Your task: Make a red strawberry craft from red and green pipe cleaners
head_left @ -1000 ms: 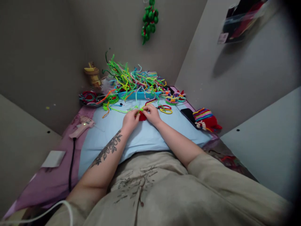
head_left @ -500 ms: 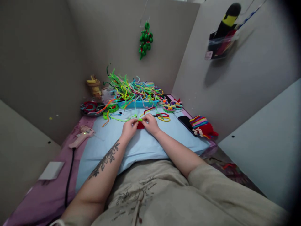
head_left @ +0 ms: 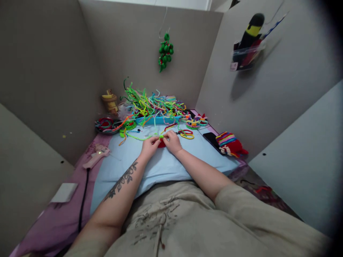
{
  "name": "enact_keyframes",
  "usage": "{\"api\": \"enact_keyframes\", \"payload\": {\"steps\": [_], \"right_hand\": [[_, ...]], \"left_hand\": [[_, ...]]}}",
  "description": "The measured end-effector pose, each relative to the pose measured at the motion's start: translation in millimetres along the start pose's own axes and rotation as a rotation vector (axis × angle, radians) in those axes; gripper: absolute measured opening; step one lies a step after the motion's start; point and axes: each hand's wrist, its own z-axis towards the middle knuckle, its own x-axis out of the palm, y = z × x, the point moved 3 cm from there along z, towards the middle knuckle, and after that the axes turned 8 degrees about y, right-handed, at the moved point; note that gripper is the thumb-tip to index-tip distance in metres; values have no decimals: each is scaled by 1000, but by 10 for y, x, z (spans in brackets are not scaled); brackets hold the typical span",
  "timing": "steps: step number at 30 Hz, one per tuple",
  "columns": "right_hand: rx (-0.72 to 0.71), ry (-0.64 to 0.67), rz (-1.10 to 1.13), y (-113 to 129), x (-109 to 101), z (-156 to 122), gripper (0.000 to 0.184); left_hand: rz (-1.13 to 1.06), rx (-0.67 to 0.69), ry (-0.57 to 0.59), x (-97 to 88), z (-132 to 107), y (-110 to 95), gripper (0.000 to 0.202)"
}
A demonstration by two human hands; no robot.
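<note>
My left hand [head_left: 150, 147] and right hand [head_left: 172, 141] both pinch a small bright green piece [head_left: 161, 136], which sits between my fingertips, just above a red piece [head_left: 162, 144], over the light blue cloth [head_left: 206, 157]. A light, even pinch from both sides should suit such soft stuff, with the scissors [head_left: 187, 134] beyond my right hand left clear. My fingers hide how green and red meet. The label [head_left: 233, 66] on the wall holder [head_left: 248, 59] is too small to read.
</note>
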Motion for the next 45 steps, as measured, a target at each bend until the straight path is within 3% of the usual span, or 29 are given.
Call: {"api": "enact_keyframes", "payload": {"steps": [12,16,22,27,32,45], "right_hand": [[-11,61,-110,6,17,23,16],[-54,84,-143,64,36,14,14],[-113,92,-73,139,18,-17,11],[-192,114,32,141,7,-25,16],[-176,134,5,93,43,-16,16],[-109,20,-18,45,-14,-6,14]], "left_hand": [[-133,-91,44,23,31,63,23],[-174,-125,-21,21,44,86,30],[-64,-80,-123,-52,60,77,25],[-67,-1,-101,-73,51,27,21],[-4,22,-106,-75,25,-18,19],[179,50,-124,-77,-7,5,21]]}}
